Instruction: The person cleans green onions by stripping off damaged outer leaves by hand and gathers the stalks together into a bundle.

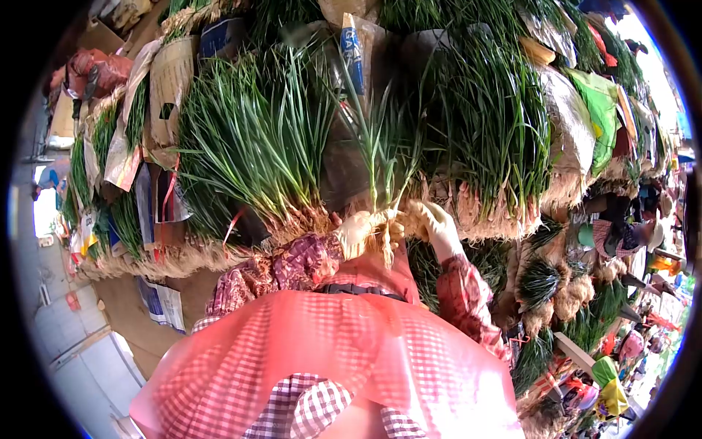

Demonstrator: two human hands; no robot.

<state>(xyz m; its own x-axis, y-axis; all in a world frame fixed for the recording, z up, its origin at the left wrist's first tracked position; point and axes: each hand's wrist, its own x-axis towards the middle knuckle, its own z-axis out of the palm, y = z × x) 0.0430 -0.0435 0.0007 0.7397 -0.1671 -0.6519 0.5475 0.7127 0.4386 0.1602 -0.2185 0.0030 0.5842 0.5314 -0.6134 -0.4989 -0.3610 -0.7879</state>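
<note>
A small bunch of scallion-like plants (374, 164) stands upright before me, with long green leaves and stringy pale roots hanging below. My left hand (355, 234), in a light glove, is closed around the base of its stems. My gloved right hand (434, 225) is closed beside it, fingers curled at the stem bases and roots; exactly what it pinches is partly hidden. To the left leans a larger loose bundle of the same greens (263, 139), its reddish root ends close to my left sleeve.
A dense pile of rooted greens (497, 139) stands to the right. Printed sacks and plastic sheets (172, 88) separate rows on the left. A red see-through apron (329, 329) covers my lap. More bundles (540, 282) and people (621, 227) appear at far right.
</note>
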